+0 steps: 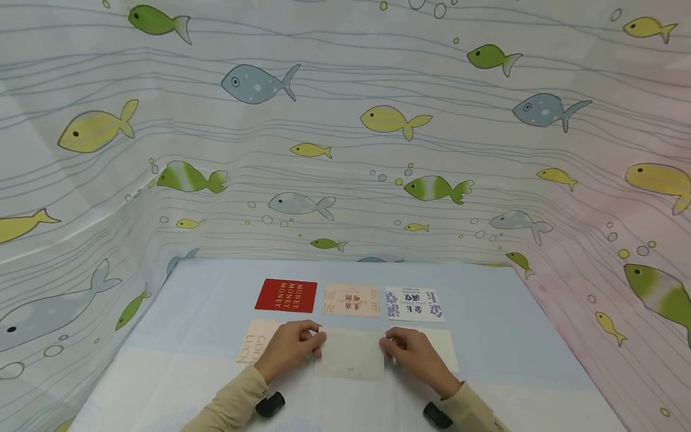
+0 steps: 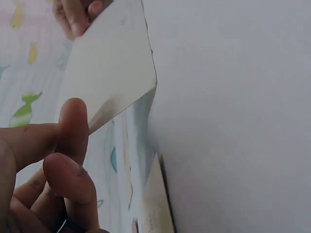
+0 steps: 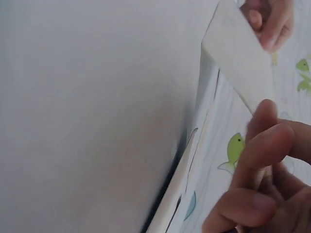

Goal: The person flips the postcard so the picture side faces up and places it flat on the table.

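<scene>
A plain cream card [image 1: 351, 354] with tiny print near its lower edge is held between both hands. The left hand [image 1: 291, 348] pinches its left edge at the upper corner, thumb against fingers. At the opposite edge the right hand [image 1: 418, 354] pinches it likewise. Both wrist views show the cream card [image 2: 112, 58] tilted, its near edge lifted off the table. Under the left hand lies a pale pink card lettered GOOD LUCK [image 1: 252, 347], partly covered. Another cream card [image 1: 447, 351] lies partly hidden behind the right hand.
Along the back lie a red card lettered MONEY [image 1: 286, 295], a peach card [image 1: 351, 300] and a white card with blue-purple characters [image 1: 414, 304]. The pale blue and white table [image 1: 513, 336] is enclosed by a fish-patterned curtain [image 1: 345, 180].
</scene>
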Motion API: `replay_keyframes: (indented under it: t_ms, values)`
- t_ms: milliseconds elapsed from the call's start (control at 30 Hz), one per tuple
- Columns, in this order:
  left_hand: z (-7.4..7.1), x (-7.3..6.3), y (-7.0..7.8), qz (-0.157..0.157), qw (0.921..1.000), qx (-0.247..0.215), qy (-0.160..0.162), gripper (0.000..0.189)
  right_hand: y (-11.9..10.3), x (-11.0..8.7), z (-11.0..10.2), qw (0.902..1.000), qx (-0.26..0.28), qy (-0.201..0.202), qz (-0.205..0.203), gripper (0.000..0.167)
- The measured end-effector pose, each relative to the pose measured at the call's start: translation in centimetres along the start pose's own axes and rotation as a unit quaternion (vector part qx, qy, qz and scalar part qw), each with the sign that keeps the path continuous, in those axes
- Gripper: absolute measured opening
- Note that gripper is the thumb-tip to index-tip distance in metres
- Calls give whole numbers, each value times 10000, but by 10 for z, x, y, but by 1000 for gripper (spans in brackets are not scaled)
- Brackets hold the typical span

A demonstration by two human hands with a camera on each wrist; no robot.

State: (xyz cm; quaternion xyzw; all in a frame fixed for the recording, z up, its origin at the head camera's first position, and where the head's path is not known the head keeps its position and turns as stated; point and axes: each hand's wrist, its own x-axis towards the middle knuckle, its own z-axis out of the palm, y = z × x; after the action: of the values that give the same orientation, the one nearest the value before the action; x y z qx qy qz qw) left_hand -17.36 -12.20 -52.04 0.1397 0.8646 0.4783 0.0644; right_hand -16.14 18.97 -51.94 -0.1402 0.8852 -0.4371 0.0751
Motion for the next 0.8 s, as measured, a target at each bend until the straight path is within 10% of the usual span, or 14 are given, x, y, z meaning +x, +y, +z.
replay_keyframes:
  t_ms: [800]
  values:
    - [-14, -16, 27, 695, 9898, 1182, 374, 20, -22, -12, -10, 9974, -538, 346, -323, 39]
